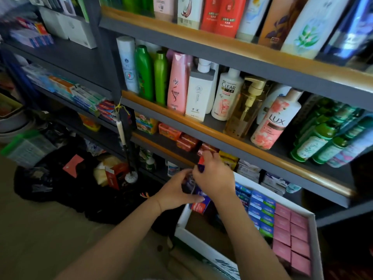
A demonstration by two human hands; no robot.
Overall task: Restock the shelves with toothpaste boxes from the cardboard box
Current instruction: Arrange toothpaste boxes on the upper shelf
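Observation:
A white-rimmed cardboard box [311, 229] stands on the floor at lower right, packed with blue-green toothpaste boxes [262, 213] and pink boxes [290, 237]. Both hands meet above its far left corner. My left hand [177, 190] grips a stack of dark blue and red toothpaste boxes [198, 206] from the left. My right hand [214, 174] pinches the top end of one red and blue box [201, 163] in that stack. Stocked toothpaste boxes [80, 96] lie on the grey left-hand shelf.
Shampoo and body-wash bottles [201, 87] fill the upper right shelves, soap packets [181, 136] the shelf just behind my hands. A brush hangs from the shelf post [123, 134]. Black bags [60, 178] and clutter cover the floor at left.

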